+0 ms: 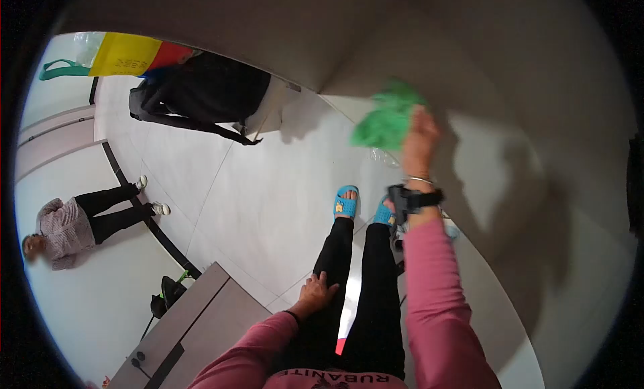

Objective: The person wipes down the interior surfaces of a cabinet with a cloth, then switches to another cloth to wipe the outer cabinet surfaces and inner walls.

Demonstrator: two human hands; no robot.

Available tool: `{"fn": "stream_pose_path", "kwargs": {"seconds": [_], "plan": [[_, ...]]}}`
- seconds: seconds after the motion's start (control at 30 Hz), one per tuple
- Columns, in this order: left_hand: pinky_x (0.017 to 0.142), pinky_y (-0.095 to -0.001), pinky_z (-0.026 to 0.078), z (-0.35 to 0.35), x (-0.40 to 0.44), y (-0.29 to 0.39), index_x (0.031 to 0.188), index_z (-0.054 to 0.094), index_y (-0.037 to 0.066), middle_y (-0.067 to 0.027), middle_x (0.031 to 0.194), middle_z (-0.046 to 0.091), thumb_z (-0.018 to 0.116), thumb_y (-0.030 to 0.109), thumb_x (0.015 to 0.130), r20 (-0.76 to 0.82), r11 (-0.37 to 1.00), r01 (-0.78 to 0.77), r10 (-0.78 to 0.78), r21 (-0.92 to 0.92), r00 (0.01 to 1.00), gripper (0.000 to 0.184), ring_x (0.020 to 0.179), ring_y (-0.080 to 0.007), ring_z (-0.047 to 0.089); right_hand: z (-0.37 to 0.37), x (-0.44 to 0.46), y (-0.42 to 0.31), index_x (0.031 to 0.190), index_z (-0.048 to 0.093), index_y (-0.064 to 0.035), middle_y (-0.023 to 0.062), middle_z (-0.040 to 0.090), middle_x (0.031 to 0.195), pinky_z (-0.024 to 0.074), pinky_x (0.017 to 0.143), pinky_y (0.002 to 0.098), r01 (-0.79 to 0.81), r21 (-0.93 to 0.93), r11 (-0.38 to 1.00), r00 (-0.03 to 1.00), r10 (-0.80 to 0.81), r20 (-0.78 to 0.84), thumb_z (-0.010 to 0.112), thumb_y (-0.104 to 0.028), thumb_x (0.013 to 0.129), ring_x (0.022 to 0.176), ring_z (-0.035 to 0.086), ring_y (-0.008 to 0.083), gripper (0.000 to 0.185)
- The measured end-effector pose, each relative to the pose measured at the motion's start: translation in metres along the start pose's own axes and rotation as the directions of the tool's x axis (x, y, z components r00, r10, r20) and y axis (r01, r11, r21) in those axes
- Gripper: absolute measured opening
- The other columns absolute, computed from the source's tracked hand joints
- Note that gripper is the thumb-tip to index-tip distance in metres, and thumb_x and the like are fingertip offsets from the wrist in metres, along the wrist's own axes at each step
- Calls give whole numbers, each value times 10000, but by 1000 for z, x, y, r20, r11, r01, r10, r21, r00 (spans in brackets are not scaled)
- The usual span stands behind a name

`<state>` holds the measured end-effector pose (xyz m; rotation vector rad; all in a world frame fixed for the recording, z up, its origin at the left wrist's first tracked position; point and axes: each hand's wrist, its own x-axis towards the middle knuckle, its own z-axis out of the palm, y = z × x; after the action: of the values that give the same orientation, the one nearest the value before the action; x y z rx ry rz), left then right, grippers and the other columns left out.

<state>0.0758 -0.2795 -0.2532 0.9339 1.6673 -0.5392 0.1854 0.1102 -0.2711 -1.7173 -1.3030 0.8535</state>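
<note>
Green cloth (386,117), at one o'clock, bunched, one side held in the closed grip of the right hand (420,137), near a pale surface (490,157); cannot tell whether touching it. Toward six o'clock, left hand (316,294) loosely spread, laid on a black trouser leg (335,248). Toward ten o'clock, yellow-and-red bag (124,55), contents hidden; clear plastic (87,48) at the yellow end, cannot tell whether inside.

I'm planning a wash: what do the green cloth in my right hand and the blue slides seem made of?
Green cloth: probably thin, matte fabric, from its loose bunching; blur hides any weave.
Blue slides: likely matte moulded foam or rubber, given the thick, holed straps.
</note>
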Motion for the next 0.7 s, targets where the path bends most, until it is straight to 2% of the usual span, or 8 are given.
{"fn": "stream_pose_path", "kwargs": {"seconds": [0.03, 0.1, 0.2, 0.3, 0.37, 0.53, 0.63, 0.7], "plan": [[826, -497, 443, 1, 3, -2, 1209, 382, 13, -252, 1104, 486, 502, 493, 832, -14, 1000, 1, -2, -20, 1000, 622, 1042, -406, 491, -19, 18, 10, 874, 621, 12, 139, 622, 809, 453, 668, 374, -236, 85, 968, 970, 240, -30, 409, -373, 938, 751, 577, 245, 444], [828, -498, 440, -3, 2, -1, 1221, 381, 18, -251, 1110, 485, 498, 496, 833, 13, 999, 14, -13, -31, 1000, 627, 1037, -404, 492, -51, 55, 47, 936, 599, 34, 163, 616, 914, 455, 712, 366, -80, 373, 924, 941, 193, -277, 453, -315, 920, 813, 576, 243, 379], [824, -496, 438, 2, 1, -2, 1218, 383, 24, -247, 1103, 486, 493, 496, 839, -23, 997, 11, -13, -72, 1000, 615, 1031, -405, 494, -74, 117, 99, 1049, 570, 18, 200, 591, 1016, 440, 794, 391, -194, 228, 954, 937, 249, -246, 482, -292, 895, 883, 573, 279, 358], [819, -497, 439, 4, 3, -3, 1215, 385, 30, -243, 1093, 488, 491, 498, 840, 7, 999, 14, -14, -53, 1000, 609, 1030, -404, 495, -32, 158, 164, 1152, 533, -2, 217, 546, 1127, 394, 904, 451, 334, -715, 614, 857, -513, -40, 483, -325, 872, 1043, 526, 339, 430], [816, -498, 439, 6, 4, -4, 1208, 390, 35, -238, 1088, 490, 496, 498, 838, 22, 999, 22, -21, -45, 1000, 602, 1028, -402, 498, 14, 145, 75, 1195, 517, -24, 206, 519, 1185, 352, 948, 522, 66, -923, 380, 879, -461, -126, 472, -357, 859, 1174, 431, 388, 474], [841, -491, 430, 4, 3, -3, 1247, 369, 34, -222, 1134, 471, 507, 487, 835, 69, 996, 57, -53, -62, 996, 628, 1066, -397, 474, 73, 176, 31, 1138, 568, -111, 171, 474, 1260, 365, 894, 544, 139, -940, 312, 990, -54, 129, 440, -358, 815, 1178, 426, 370, 426], [864, -491, 419, 3, 2, -1, 1265, 358, 29, -225, 1156, 464, 507, 483, 835, 62, 997, 53, -49, -63, 997, 643, 1090, -398, 460, 124, 146, 24, 1117, 574, -84, 161, 449, 1282, 345, 915, 506, 418, -818, 394, 856, -472, 210, 484, -292, 771, 1158, 431, 330, 413], [872, -491, 415, 1, -1, 1, 1262, 360, 25, -229, 1162, 462, 504, 486, 835, 64, 996, 56, -52, -63, 997, 644, 1093, -398, 459, 138, 119, 4, 1163, 549, -82, 159, 437, 1302, 293, 975, 509, 394, -822, 411, 872, -450, 193, 512, -317, 781, 1210, 380, 342, 450]]}}
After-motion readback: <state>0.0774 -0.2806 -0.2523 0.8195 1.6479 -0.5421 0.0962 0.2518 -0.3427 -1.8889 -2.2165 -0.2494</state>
